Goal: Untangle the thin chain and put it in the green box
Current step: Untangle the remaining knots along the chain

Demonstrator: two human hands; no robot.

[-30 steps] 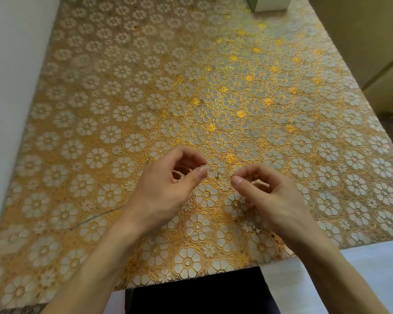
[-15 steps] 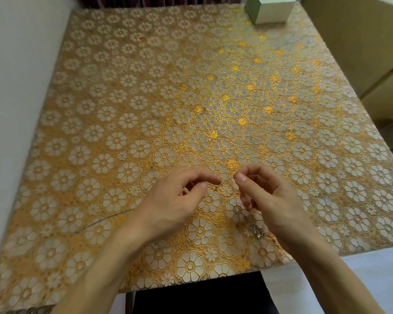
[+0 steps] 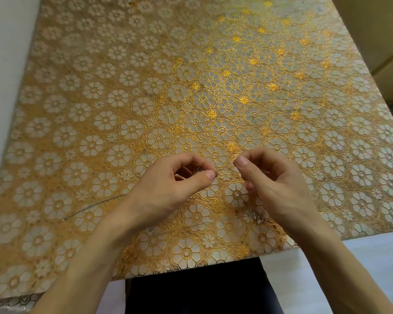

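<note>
Head view: left hand (image 3: 175,189), right hand (image 3: 275,186) each pinch thin chain (image 3: 258,216) over table (image 3: 77,109), near side. Tease loops apart gently; hard pulls likely tighten knots.

Gold floral tablecloth (image 3: 123,109), white wall (image 3: 2,64) left, beige cabinet (image 3: 377,30) right

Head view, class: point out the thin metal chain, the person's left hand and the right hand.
thin metal chain (image 3: 225,169), head view, strand between the two hands.
left hand (image 3: 166,191), head view, back of the hand.
right hand (image 3: 281,193), head view, back of the hand.
</note>
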